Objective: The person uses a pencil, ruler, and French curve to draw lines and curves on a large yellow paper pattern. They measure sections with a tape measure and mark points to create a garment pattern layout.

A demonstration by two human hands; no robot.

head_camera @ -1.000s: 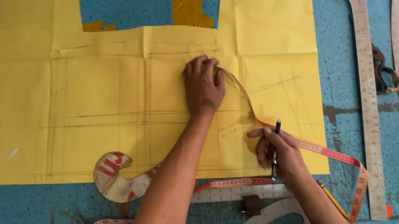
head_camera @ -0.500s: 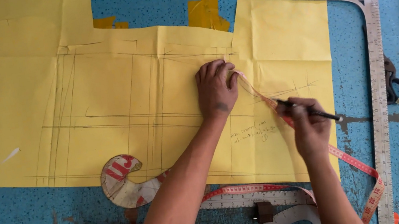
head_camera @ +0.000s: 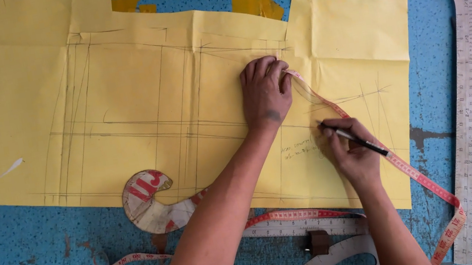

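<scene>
The left hand [head_camera: 266,92] lies palm down on the yellow pattern paper [head_camera: 134,98], toward the far right part of the sheet, fingers close together and pressing the upper end of the tape measure [head_camera: 334,111] against the paper at its fingertips. From that pinned end the tape runs diagonally toward the near right corner of the blue table [head_camera: 5,241], passing under the right hand [head_camera: 351,154] and off the paper's near edge. Its long axis therefore slants from far-left to near-right.

The right hand sits just nearer than the left, on the same diagonal. Its fingers are closed around a dark pencil [head_camera: 356,141], whose tip points up-left and rests on the paper just beside the tape's left edge, between the two hands. The right hand is the nearer to that tip; the left holds only the tape end.

A steel L-square [head_camera: 464,81] lies along the table's right side, well apart from both hands. A curved ruler [head_camera: 148,198] rests at the paper's near edge.
</scene>
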